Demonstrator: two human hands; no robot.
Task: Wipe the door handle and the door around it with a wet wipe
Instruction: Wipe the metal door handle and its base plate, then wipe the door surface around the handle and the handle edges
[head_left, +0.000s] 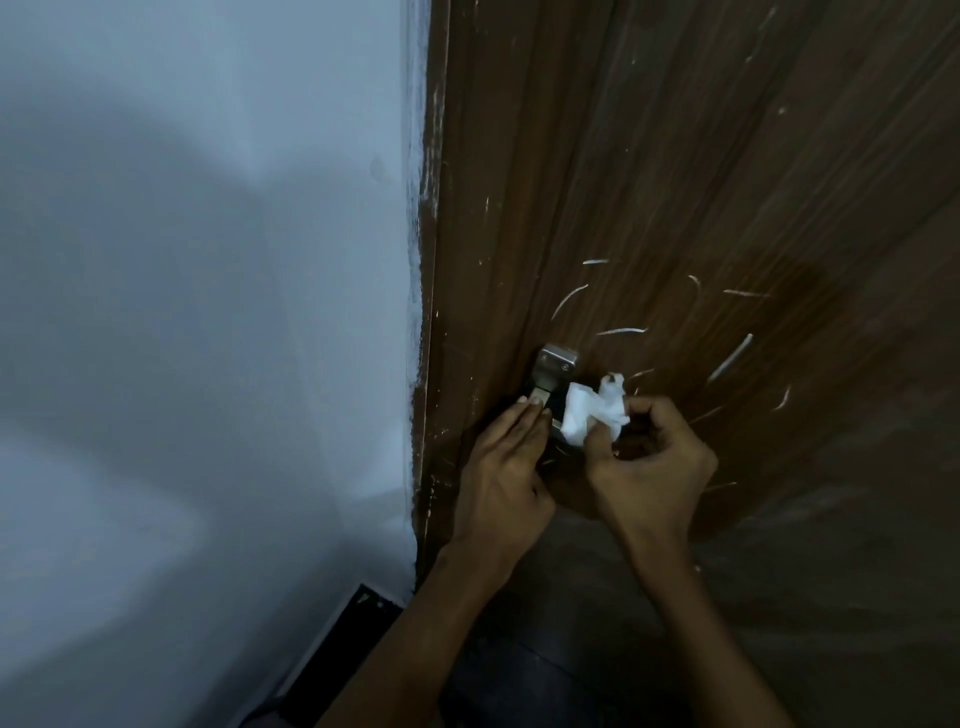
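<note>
My right fingers pinch the crumpled wipe against the handle. My left fingers, straight and together, steady the handle's left side. The door above my fingers seems mostly unwiped: white streaks remain.

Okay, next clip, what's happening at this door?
A person is cleaning a metal door handle on a brown wooden door. The right hand pinches a crumpled white wet wipe against the handle's right side. The left hand rests flat, fingers extended, on the handle's left side. White streaks and scratches mark the door around the handle. A pale wall lies left of the door.
</note>
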